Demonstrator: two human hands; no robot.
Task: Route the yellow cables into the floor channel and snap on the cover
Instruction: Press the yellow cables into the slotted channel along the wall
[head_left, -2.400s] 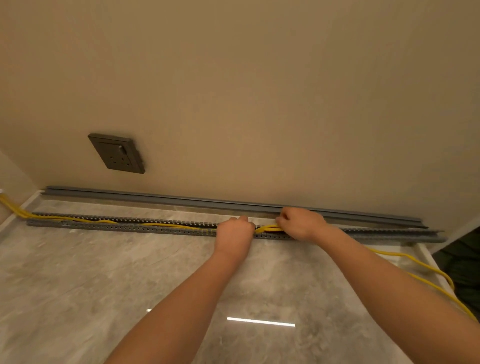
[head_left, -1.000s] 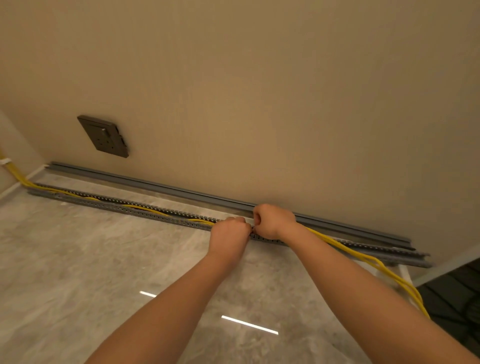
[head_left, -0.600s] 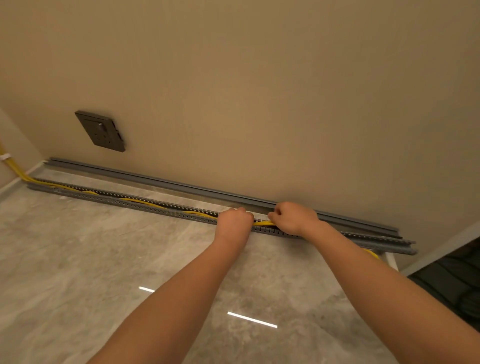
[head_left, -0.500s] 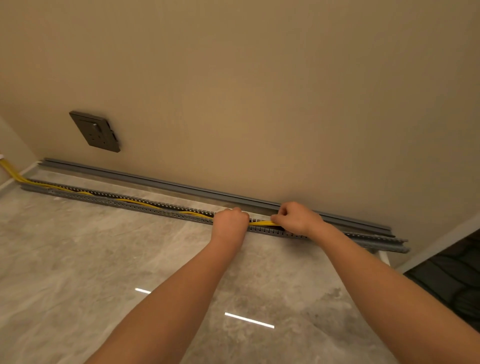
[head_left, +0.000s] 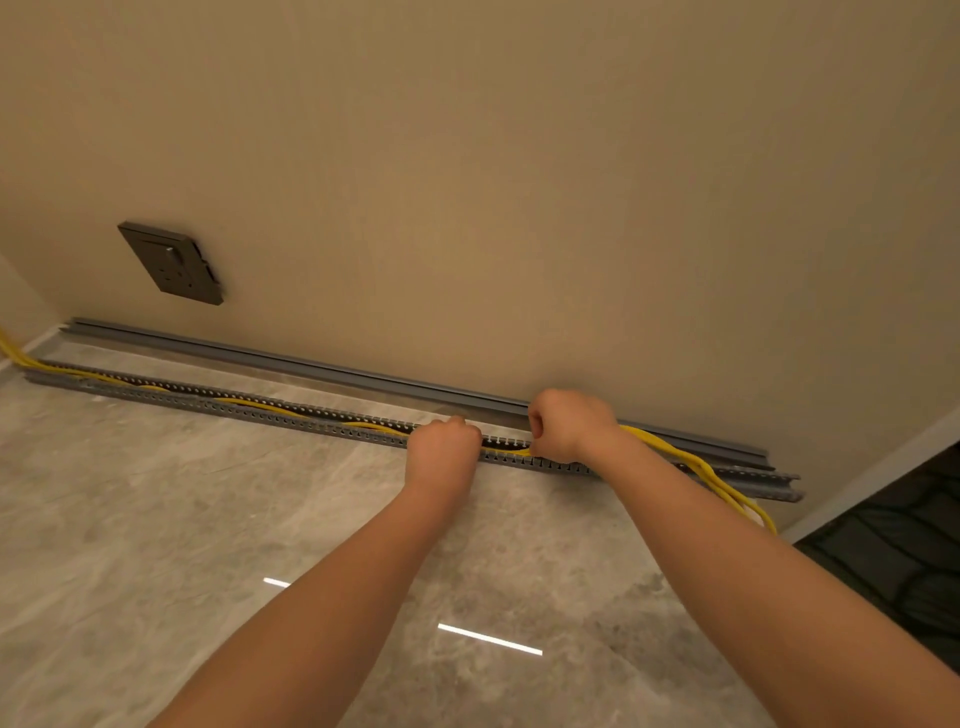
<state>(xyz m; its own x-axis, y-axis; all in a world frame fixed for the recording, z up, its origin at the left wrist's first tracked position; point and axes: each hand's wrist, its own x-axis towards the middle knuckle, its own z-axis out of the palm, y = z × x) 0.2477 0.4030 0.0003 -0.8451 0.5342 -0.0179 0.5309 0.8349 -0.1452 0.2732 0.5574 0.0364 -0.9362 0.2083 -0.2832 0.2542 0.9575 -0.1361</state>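
Observation:
A long grey slotted floor channel lies on the marble floor, parallel to the wall. The yellow cables lie inside its left part and rise out of it on the right, trailing off toward the right edge. My left hand is fisted over the channel's middle, pressing on the cables there. My right hand grips the cable bundle just to the right, slightly above the channel. The grey cover strip lies along the foot of the wall, behind the channel.
A dark wall socket sits low on the beige wall at the left. A white skirting and a dark patterned floor are at the right. Grey marble floor stretches in front of the channel.
My right hand has lifted a little and the cables now show rising out of the channel's right end. My left hand stays pressed on the channel's middle.

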